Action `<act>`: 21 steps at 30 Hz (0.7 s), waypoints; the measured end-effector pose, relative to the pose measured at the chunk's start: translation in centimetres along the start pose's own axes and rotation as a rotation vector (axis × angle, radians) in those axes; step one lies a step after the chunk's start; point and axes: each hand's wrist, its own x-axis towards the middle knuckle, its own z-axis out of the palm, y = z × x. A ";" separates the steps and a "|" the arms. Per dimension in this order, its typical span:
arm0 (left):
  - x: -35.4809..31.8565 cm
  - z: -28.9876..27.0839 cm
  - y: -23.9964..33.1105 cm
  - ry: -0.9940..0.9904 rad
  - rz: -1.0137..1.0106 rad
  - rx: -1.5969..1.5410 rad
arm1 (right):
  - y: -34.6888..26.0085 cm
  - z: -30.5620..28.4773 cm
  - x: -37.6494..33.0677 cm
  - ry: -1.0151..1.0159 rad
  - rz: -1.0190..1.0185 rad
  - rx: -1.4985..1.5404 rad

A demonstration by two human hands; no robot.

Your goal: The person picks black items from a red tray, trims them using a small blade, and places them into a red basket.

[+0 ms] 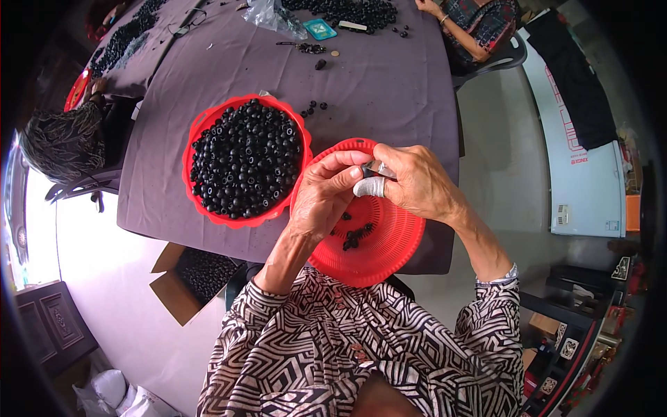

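Note:
My left hand point(321, 198) and my right hand point(422, 184) meet above a red slotted plastic basket point(403, 240) resting at the table edge against my front. The left thumb and index finger are pinched together on a small dark piece, mostly hidden. My right hand closes round a small shiny tool point(379, 168), whose exact kind I cannot make out; one finger wears a whitish wrap point(370, 187). Several black pieces point(353, 238) lie in the basket. To the left, a red scalloped bowl point(240, 223) is heaped with round black bead-like pieces point(243, 160), some showing pale rings.
A purple-grey cloth covers the table point(389, 90). Farther back are a heap of black pieces point(347, 10), a clear plastic bag point(274, 17) and a turquoise packet point(319, 29). People sit left point(66, 142) and far right point(479, 28). A cardboard box point(170, 292) of black pieces stands on the floor.

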 end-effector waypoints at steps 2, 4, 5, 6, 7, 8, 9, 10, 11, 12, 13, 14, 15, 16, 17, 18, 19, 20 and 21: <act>0.0 0.0 0.0 -0.002 0.006 0.007 | 0.2 0.1 0.0 0.005 -0.004 -0.010; 0.1 0.1 -0.1 -0.004 0.011 0.014 | 0.4 0.3 -0.1 0.009 -0.008 -0.021; 0.0 0.2 -0.1 0.003 0.014 0.007 | 0.4 0.4 -0.1 0.024 -0.021 -0.018; 0.0 0.2 -0.1 0.010 0.017 0.001 | 0.3 0.4 -0.1 0.038 -0.033 -0.015; 0.0 0.2 -0.1 0.010 0.017 0.002 | 0.3 0.4 -0.1 0.039 -0.034 -0.014; 0.0 0.3 -0.1 0.015 0.012 -0.009 | 0.3 0.4 -0.1 0.039 -0.028 -0.043; 0.1 0.2 -0.1 0.021 0.006 -0.019 | 0.3 0.4 -0.2 0.038 -0.022 -0.071; 0.1 0.2 -0.1 0.021 0.005 -0.020 | 0.2 0.4 -0.2 0.038 -0.021 -0.070; 0.0 0.1 -0.2 0.029 0.003 -0.028 | 0.2 0.4 -0.2 0.041 -0.024 -0.075; 0.0 0.1 -0.2 0.037 0.000 -0.037 | 0.2 0.4 -0.2 0.043 -0.026 -0.080; 0.0 0.0 -0.3 0.037 0.000 -0.037 | 0.3 0.4 -0.3 0.043 -0.025 -0.080; 0.0 -0.1 -0.3 0.038 -0.004 -0.038 | 0.4 0.5 -0.3 0.044 -0.027 -0.076; 0.1 -0.1 -0.3 0.038 -0.008 -0.040 | 0.5 0.5 -0.3 0.044 -0.029 -0.072; 0.1 0.0 -0.4 0.037 -0.008 -0.039 | 0.5 0.5 -0.3 0.045 -0.029 -0.072; 0.0 0.1 -0.4 0.051 0.001 -0.028 | 0.4 0.4 -0.3 0.036 -0.038 -0.075; 0.0 0.2 -0.5 0.064 0.011 -0.016 | 0.4 0.3 -0.3 0.027 -0.047 -0.079; 0.0 0.2 -0.6 0.063 0.010 -0.016 | 0.4 0.3 -0.4 0.027 -0.046 -0.079; -0.1 0.2 -0.7 0.062 0.014 -0.020 | 0.5 0.4 -0.4 0.026 -0.050 -0.081; -0.1 0.1 -0.7 0.060 0.017 -0.024 | 0.6 0.5 -0.4 0.026 -0.055 -0.084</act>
